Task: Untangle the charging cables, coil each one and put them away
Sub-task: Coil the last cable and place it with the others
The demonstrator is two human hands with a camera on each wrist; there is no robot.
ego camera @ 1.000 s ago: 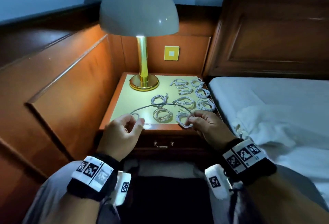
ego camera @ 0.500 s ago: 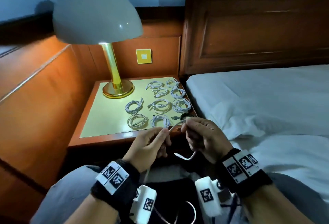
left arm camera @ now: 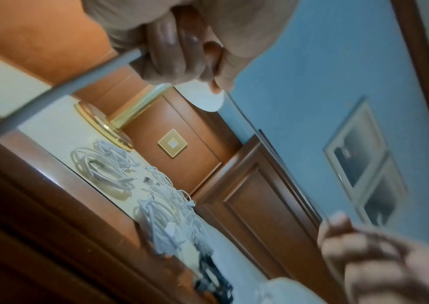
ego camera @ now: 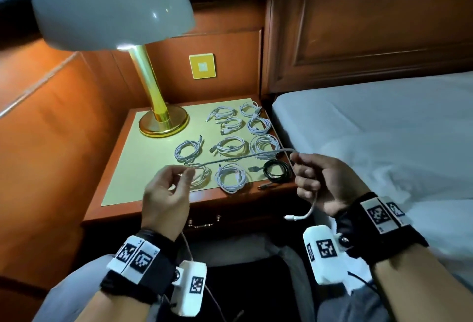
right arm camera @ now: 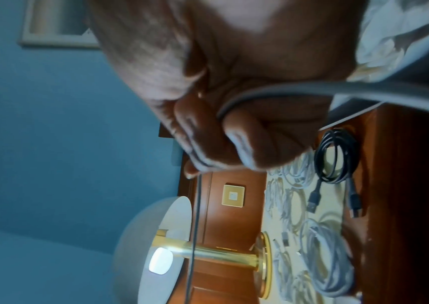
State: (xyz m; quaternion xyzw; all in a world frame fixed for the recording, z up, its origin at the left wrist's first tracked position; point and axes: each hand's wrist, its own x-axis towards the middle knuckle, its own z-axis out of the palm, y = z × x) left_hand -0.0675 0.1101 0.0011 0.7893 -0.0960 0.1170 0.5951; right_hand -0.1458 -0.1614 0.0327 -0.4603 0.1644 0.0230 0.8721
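Above the yellow tabletop (ego camera: 143, 168), both hands stretch a thin white charging cable (ego camera: 245, 157). Left hand (ego camera: 166, 193) pinches it; right hand (ego camera: 325, 183) grips its end.

A loose white cable (ego camera: 245, 155) stretches in the air above the table's (ego camera: 133, 168) front edge, pinched at one end by the left hand (ego camera: 166, 191) and gripped by the right hand (ego camera: 325, 181), its white plug end (ego camera: 294, 217) dangling below the right hand. Nine coiled white cables (ego camera: 231, 177) lie in rows on the table's right half. One coiled black cable (ego camera: 277, 170) lies at the front right corner.
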